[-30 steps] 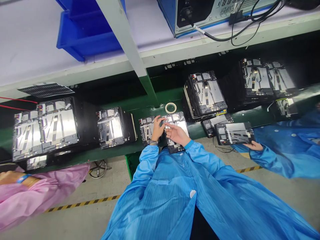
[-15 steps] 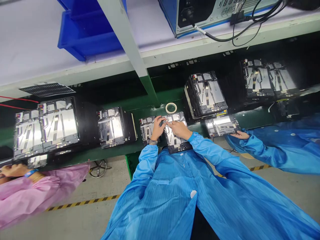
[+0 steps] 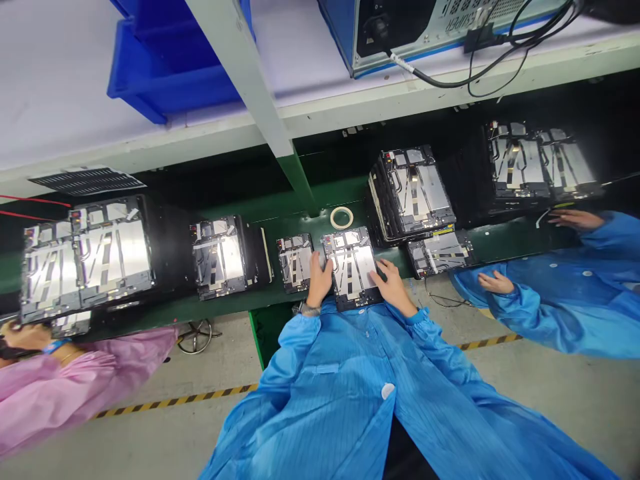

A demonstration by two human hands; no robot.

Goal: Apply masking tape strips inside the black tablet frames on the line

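In front of my body lies an opened tablet-like panel (image 3: 354,267), with silver plates, dark ribbon strips and a black lower edge. My left hand (image 3: 319,280) is at its left side, fingers stretched upward and thumb by the panel's edge. Over on the right side, my right hand (image 3: 393,285) has its fingers apart, the thumb touching or almost touching the panel's edge. Neither hand is closed around it. A smaller-looking similar panel (image 3: 295,263) lies just left of my left hand. Behind the middle panel rests a cream roll of tape (image 3: 341,217).
A tall stack of panels (image 3: 417,193) stands right of the tape, another panel (image 3: 440,253) before it. More stacks (image 3: 220,257) are leftward. A green-and-white post (image 3: 295,170) rises behind. Co-workers' hands appear at right (image 3: 496,283) and far left (image 3: 27,335).
My hands have parted from the panel's upper part, moving down to its two sides. The co-worker on the right has let go of the panel there; a second hand of theirs has come into view.
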